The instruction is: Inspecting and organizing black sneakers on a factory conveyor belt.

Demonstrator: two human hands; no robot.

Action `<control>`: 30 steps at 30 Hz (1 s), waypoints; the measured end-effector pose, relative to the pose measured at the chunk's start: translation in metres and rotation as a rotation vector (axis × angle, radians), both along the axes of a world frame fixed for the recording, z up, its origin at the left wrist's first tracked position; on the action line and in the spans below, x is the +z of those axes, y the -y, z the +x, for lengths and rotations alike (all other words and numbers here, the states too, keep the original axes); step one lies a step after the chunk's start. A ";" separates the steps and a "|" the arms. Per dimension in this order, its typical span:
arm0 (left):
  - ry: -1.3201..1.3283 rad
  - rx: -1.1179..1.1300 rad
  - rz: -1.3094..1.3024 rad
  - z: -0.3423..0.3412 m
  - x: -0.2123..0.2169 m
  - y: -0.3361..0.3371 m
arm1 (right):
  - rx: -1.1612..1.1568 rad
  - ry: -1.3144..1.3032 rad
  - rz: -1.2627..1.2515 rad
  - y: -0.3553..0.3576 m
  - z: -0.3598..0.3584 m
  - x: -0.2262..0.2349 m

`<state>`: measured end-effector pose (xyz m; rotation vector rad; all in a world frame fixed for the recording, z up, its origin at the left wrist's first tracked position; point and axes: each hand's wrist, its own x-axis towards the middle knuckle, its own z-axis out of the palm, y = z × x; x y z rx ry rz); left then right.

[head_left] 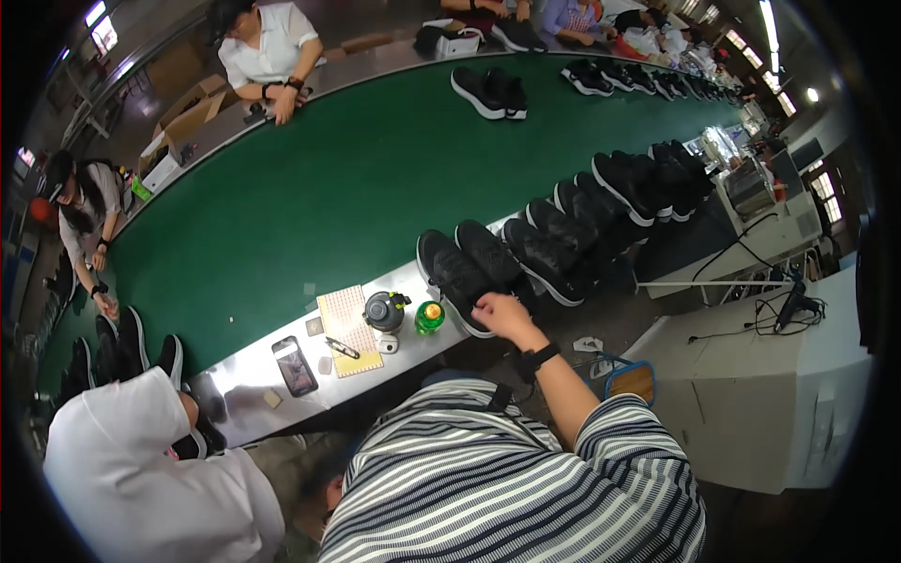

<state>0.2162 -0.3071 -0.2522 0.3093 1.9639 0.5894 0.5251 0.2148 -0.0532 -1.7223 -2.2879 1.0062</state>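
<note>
My right hand (505,317), with a dark band on its wrist, is at the near end of a black sneaker (456,274) with a white sole. Its fingers are bent and closed at the shoe's edge. That sneaker stands beside another black sneaker (490,251) at the front of a row on the metal edge of the bench. Low beside my striped shirt, a small part of what looks like my left hand (333,492) shows; its fingers are hidden.
A green conveyor belt (310,178) runs past, with more black sneakers (488,92) on it. On the metal ledge (249,394) are a phone (295,366), paper sheet (343,314), pen (343,348), grey bottle (383,311) and green bottle (429,317). A hooded person (122,450) sits close at left.
</note>
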 end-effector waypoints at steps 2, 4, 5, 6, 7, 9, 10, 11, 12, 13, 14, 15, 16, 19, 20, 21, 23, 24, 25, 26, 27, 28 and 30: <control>-0.023 -0.014 0.004 0.006 0.010 -0.018 | -0.091 0.022 0.063 -0.021 0.018 -0.002; -0.058 -0.014 0.025 0.009 0.024 -0.038 | -0.090 0.268 0.143 -0.035 0.034 -0.008; -0.080 -0.005 0.039 0.011 0.033 -0.049 | -0.086 0.380 0.111 -0.041 0.039 -0.011; -0.099 -0.001 0.059 0.013 0.043 -0.061 | -0.063 0.456 0.040 -0.046 0.044 -0.015; -0.119 0.013 0.058 0.017 0.055 -0.068 | -0.022 0.521 -0.116 -0.052 0.048 -0.020; -0.190 0.016 0.036 0.024 0.061 -0.101 | -0.002 0.482 -0.178 -0.054 0.052 -0.033; -0.117 0.123 0.123 0.031 0.065 -0.117 | 0.029 0.465 -0.208 -0.057 0.052 -0.041; -0.196 0.069 0.135 0.038 0.071 -0.130 | 0.045 0.447 -0.160 -0.057 0.051 -0.047; -0.164 0.035 0.024 0.041 0.076 -0.146 | 0.079 0.465 -0.168 -0.059 0.049 -0.052; -0.152 0.036 0.081 0.047 0.082 -0.156 | 0.117 0.425 -0.122 -0.061 0.048 -0.056; -0.133 0.034 0.100 0.054 0.088 -0.164 | 0.140 0.405 -0.135 -0.064 0.047 -0.058; -0.142 0.039 0.106 0.060 0.091 -0.173 | 0.133 0.405 -0.169 -0.067 0.046 -0.059; -0.110 0.036 0.132 0.063 0.094 -0.176 | 0.147 0.388 -0.178 -0.070 0.045 -0.058; -0.059 0.015 0.168 0.068 0.085 -0.174 | 0.117 0.399 -0.181 -0.073 0.041 -0.048; -0.058 0.012 0.201 0.067 0.075 -0.168 | 0.069 0.425 -0.183 -0.070 0.044 -0.041; -0.104 -0.043 0.205 0.063 0.066 -0.160 | 0.041 0.423 -0.173 -0.068 0.043 -0.034; -0.026 -0.072 0.097 0.053 0.040 -0.145 | -0.057 0.360 -0.112 -0.059 0.045 -0.018; 0.001 -0.106 0.027 0.046 0.028 -0.136 | -0.068 0.302 -0.077 -0.055 0.047 -0.009; 0.009 -0.179 -0.046 0.040 0.018 -0.127 | -0.068 0.207 -0.055 -0.055 0.048 -0.001; -0.015 -0.301 -0.104 0.033 0.012 -0.119 | -0.060 0.093 -0.098 -0.062 0.053 0.008; -0.023 -0.397 -0.193 0.028 0.007 -0.113 | -0.095 -0.006 -0.128 -0.073 0.057 0.014; -0.092 -0.466 -0.216 0.024 0.008 -0.109 | -0.060 -0.068 -0.037 -0.090 0.064 0.022; -0.173 -0.519 -0.314 0.022 0.010 -0.111 | -0.001 -0.111 0.119 -0.134 0.078 0.029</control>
